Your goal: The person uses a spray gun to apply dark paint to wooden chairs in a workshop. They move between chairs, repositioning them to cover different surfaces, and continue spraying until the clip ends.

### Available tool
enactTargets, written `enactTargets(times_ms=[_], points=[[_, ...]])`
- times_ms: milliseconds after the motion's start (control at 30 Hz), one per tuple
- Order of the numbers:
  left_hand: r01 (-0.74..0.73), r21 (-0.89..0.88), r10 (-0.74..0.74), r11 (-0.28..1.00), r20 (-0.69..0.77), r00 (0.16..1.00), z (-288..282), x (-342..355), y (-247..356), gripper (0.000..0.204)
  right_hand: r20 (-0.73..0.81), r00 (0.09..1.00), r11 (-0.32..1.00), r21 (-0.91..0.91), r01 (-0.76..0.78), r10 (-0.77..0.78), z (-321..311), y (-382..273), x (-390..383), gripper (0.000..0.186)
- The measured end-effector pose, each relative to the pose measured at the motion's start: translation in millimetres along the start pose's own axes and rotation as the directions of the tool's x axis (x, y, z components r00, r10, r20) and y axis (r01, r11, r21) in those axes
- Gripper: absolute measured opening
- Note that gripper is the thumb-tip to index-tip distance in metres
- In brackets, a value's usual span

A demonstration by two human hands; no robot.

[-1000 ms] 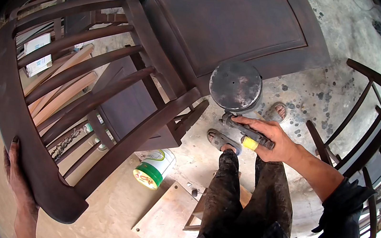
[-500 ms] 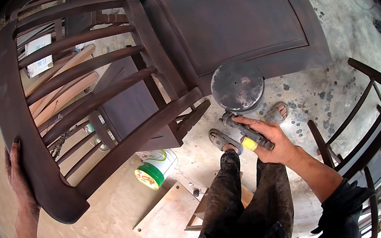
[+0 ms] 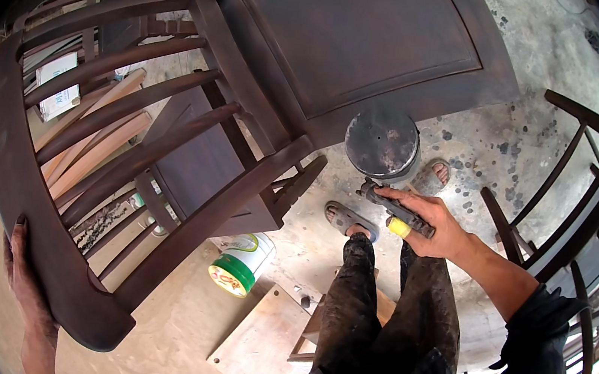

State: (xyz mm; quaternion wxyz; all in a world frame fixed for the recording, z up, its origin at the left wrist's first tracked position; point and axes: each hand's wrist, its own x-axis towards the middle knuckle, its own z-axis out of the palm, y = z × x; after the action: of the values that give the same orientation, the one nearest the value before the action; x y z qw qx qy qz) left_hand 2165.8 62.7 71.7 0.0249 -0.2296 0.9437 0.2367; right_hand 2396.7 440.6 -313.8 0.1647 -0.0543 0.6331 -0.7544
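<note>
A dark brown wooden chair (image 3: 218,176) is tilted on its side across the left and top, its slatted back towards me and its broad panelled seat (image 3: 357,39) at the top. At the lower left, my left hand (image 3: 28,280) grips the outer edge of the chair's back, fingertips on the wood and thumb hidden. My right hand (image 3: 434,224) is closed round the handle of a dark spray gun (image 3: 395,206) below the seat. The gun carries a round, paint-stained cup (image 3: 382,143) with its lid up. Yellow tape (image 3: 399,226) wraps one finger.
A white and green bucket (image 3: 242,261) stands below the chair, beside a low wooden board (image 3: 265,345). More dark chairs stand at the right (image 3: 589,202) and upper left (image 3: 122,8). Wood strips (image 3: 97,141) lie behind the slats. My sandalled feet (image 3: 348,220) are on the stained floor.
My right hand and the spray gun have shifted slightly right, and the cup now sits a little lower. The chair back and my left hand appear slightly farther left. Both grips stay the same.
</note>
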Motion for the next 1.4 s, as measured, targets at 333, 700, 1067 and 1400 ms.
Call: enactTargets(times_ms=[333, 700, 1067, 1400], points=[[0.003, -0.007, -0.003, 1.0, -0.023, 1.0, 5, -3, 4, 0.057, -0.041, 0.999, 0.999, 0.046, 0.029, -0.027, 0, 4, 21, 0.033], [0.022, -0.035, -0.023, 0.999, -0.012, 1.0, 6, -3, 4, 0.058, -0.076, 0.99, 0.992, -0.038, 0.118, -0.12, 4, 6, 3, 0.053], [-0.004, -0.013, 0.004, 1.0, 0.015, 1.0, 3, 1, 2, 0.056, -0.035, 0.999, 0.998, 0.049, 0.025, -0.023, 5, 5, 10, 0.054], [0.003, -0.056, -0.002, 0.998, 0.007, 1.0, 11, -8, 7, 0.053, -0.051, 0.992, 0.993, 0.009, 0.12, -0.12, 9, 9, -3, 0.048]])
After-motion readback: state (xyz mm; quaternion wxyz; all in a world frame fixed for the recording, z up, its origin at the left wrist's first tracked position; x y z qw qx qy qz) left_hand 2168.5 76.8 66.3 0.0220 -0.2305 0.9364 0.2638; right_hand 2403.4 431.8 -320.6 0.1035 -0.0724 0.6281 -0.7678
